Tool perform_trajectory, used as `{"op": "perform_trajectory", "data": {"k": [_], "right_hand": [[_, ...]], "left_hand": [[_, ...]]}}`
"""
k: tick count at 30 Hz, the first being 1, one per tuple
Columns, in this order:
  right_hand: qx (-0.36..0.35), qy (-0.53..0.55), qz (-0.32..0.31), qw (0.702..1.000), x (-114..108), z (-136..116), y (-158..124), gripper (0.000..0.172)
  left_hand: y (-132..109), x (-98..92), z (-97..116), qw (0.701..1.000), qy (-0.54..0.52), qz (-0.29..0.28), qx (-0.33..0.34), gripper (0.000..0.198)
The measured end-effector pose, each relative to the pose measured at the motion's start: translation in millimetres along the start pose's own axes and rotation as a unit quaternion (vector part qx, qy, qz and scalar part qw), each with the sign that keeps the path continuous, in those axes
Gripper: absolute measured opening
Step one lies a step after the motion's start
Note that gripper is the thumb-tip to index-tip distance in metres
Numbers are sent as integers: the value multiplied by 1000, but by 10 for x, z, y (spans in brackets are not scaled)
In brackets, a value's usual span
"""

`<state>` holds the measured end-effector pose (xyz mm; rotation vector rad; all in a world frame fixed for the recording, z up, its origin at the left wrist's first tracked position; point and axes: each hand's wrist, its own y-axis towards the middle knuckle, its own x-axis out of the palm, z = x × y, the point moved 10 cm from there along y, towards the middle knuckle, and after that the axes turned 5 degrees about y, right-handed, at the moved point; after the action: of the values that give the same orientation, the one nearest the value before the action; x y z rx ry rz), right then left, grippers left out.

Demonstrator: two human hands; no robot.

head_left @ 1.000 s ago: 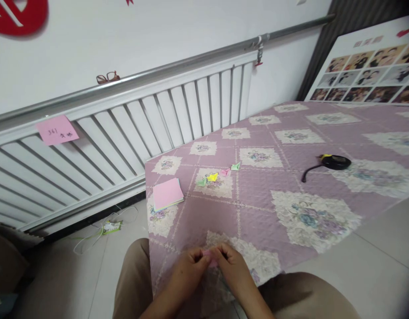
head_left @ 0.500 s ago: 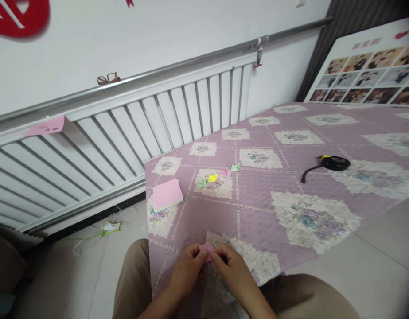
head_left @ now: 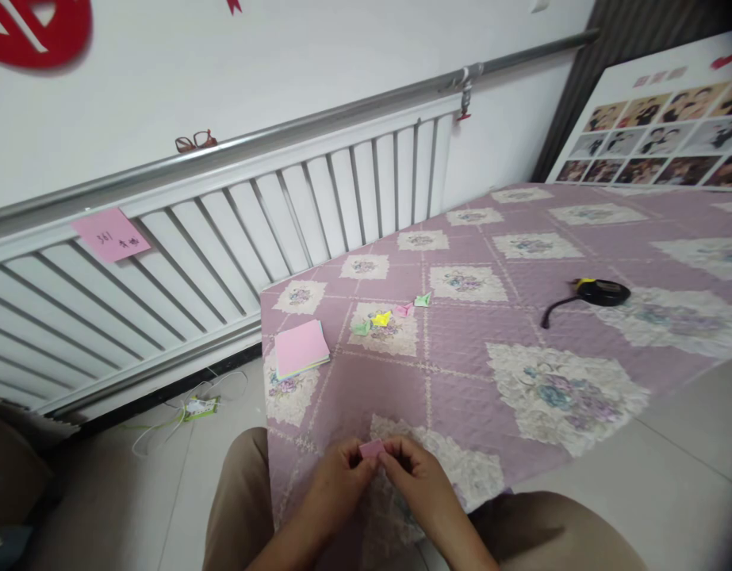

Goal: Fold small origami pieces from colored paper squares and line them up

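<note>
Between my two hands, close to the table's near edge, is a small folded piece of pink paper [head_left: 372,449]. My left hand [head_left: 346,477] pinches its left side, and my right hand [head_left: 411,473] pinches the right side, both with thumbs toward me. Farther up the cloth lies a row of small folded paper pieces: a green one [head_left: 361,327], a yellow one [head_left: 381,319], a pink one [head_left: 403,310] and another green one [head_left: 423,300]. Left of the row rests a stack of square paper [head_left: 301,347] with a pink sheet on top.
A purple flowered tablecloth [head_left: 395,381] covers the table. A black tape measure [head_left: 603,293] lies at the right. Behind stands a white radiator [head_left: 335,202] with a pink note [head_left: 111,235] stuck on it. Glasses [head_left: 196,141] sit on the pipe [head_left: 270,136]. A photo board [head_left: 657,119] leans far right.
The pink paper between my fingers now shows as a flatter, narrower strip, and my thumbs have shifted lower on it. The pink note on the radiator, lifted before, now hangs down.
</note>
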<state>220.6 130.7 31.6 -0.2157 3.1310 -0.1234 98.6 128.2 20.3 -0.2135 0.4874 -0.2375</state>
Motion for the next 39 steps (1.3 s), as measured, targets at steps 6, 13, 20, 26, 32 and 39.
{"op": "perform_trajectory", "data": {"k": [6, 13, 20, 26, 32, 39], "right_hand": [[-4, -98, -47, 994, 56, 62, -4, 18], [-29, -339, -28, 940, 107, 131, -33, 19], [-47, -439, -35, 896, 155, 92, -31, 15], [-55, -412, -56, 908, 150, 36, 13, 14], [-65, -382, -59, 920, 145, -61, 53, 12], [-69, -379, -58, 921, 144, -83, 73, 12]], "left_hand": [[-4, -104, -44, 1000, 21, 6, -5, 20], [33, -105, -16, 974, 225, 9, 28, 13], [72, -100, 84, 943, 327, -11, 66, 10], [142, -68, 99, 932, 347, -51, 94, 9], [214, -76, 160, 927, 347, -93, 105, 9], [244, -69, 185, 929, 332, -107, 128, 6]]}}
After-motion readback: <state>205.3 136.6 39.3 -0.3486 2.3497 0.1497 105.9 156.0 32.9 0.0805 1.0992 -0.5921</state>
